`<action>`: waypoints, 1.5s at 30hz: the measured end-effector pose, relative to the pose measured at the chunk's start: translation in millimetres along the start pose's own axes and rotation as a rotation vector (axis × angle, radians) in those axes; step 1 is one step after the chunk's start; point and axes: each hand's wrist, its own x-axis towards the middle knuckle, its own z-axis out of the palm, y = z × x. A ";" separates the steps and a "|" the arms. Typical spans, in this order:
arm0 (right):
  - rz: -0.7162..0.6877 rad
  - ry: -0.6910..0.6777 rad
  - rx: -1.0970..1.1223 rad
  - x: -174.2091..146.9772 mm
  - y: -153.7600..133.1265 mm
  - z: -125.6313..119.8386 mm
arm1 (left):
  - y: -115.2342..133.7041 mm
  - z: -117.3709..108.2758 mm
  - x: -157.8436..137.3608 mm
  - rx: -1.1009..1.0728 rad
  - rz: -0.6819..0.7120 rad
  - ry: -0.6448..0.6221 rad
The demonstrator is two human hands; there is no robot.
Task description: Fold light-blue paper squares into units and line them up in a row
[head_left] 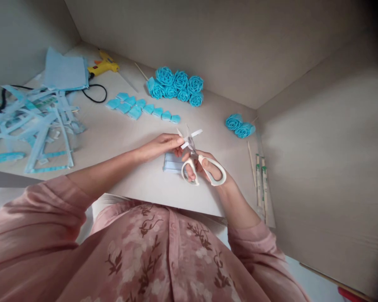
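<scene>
White-handled scissors (219, 174) are in my right hand (208, 163), with fingers through the loops and the blades parted, pointing away from me. Between the blades lies a narrow white strip (196, 133), whose material I cannot make out. My left hand (168, 144) is closed, pinching close to the strip and the blades. Under the hands a pale blue folded piece (172, 163) rests on the table, partly hidden. Beyond them, blue petal-shaped pieces (134, 111) lie in rows.
Blue crepe-like roses (179, 84) are bunched at the back, and more roses (240, 126) lie at right. A yellow glue gun (103, 65) with a black cord stands by stacked blue sheets (66, 69). Blue scraps (47, 126) cover the left side. Wrapped sticks (264, 180) line the right edge.
</scene>
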 end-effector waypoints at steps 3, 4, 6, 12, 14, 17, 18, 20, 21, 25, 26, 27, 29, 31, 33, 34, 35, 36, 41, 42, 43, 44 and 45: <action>-0.014 0.009 0.005 0.5 1.7 -1.0 | 3.5 0.5 -1.0 0.059 0.011 -0.037; -0.010 0.023 0.012 0.7 1.9 -1.4 | 4.4 0.5 -1.1 0.065 0.010 -0.039; 0.012 0.059 0.051 1.3 1.5 -2.2 | 5.1 0.1 -1.0 0.066 0.005 -0.017; 0.069 0.082 0.239 4.1 -2.0 -5.9 | -0.5 -4.2 1.0 -0.145 0.083 0.042; 0.079 0.070 0.254 4.2 -1.6 -6.1 | -2.0 -4.5 1.1 -0.184 0.094 0.058; 0.094 0.073 0.221 3.7 0.5 -4.4 | -2.6 -3.4 0.6 -0.080 0.082 0.104; 0.100 0.080 0.208 3.4 1.1 -3.5 | -2.6 -3.1 0.5 -0.022 0.077 0.121; 0.109 0.089 0.190 3.0 1.6 -1.5 | -2.6 -2.9 0.4 0.077 0.074 0.151; 0.110 0.090 0.188 2.9 1.5 -0.5 | -2.6 -3.1 0.5 0.110 0.074 0.163; 0.109 0.089 0.187 2.3 0.3 1.8 | -1.4 -4.2 1.4 0.180 0.089 0.179; 0.110 0.091 0.184 2.0 0.2 1.9 | -0.5 -4.3 1.5 0.199 0.091 0.178; 0.112 0.098 0.179 1.7 0.1 1.7 | 0.6 -4.2 1.4 0.219 0.093 0.178; 0.109 0.124 0.161 0.8 0.1 0.9 | 3.2 -3.7 0.8 0.259 0.091 0.178; 0.100 0.160 0.130 -0.1 -0.4 0.2 | 5.6 -3.0 -0.4 0.293 0.084 0.179; 0.088 0.186 0.083 -0.8 -1.6 0.9 | 6.7 -2.2 -1.5 0.332 0.078 0.188; 0.083 0.192 0.054 -1.0 -2.5 2.1 | 6.4 -1.7 -1.8 0.359 0.080 0.195; 0.081 0.194 0.023 -1.2 -3.5 3.7 | 5.7 -1.3 -1.9 0.388 0.081 0.201; 0.082 0.194 -0.010 -1.2 -4.6 5.9 | 4.6 -0.8 -1.7 0.408 0.081 0.206; 0.140 0.112 -0.068 -0.9 -10.5 17.2 | 0.0 -0.1 1.6 0.303 0.046 0.228; 0.143 0.084 -0.051 -1.2 -10.6 17.9 | -0.1 -0.9 2.5 0.256 0.049 0.234; 0.141 0.064 -0.031 -1.6 -10.0 17.5 | -0.1 -2.0 3.6 0.204 0.059 0.241; 0.126 0.052 -0.011 -1.9 -8.7 16.2 | -0.3 -3.4 4.8 0.145 0.079 0.252; 0.099 0.043 0.011 -2.2 -6.9 14.1 | -0.5 -5.0 6.1 0.084 0.103 0.269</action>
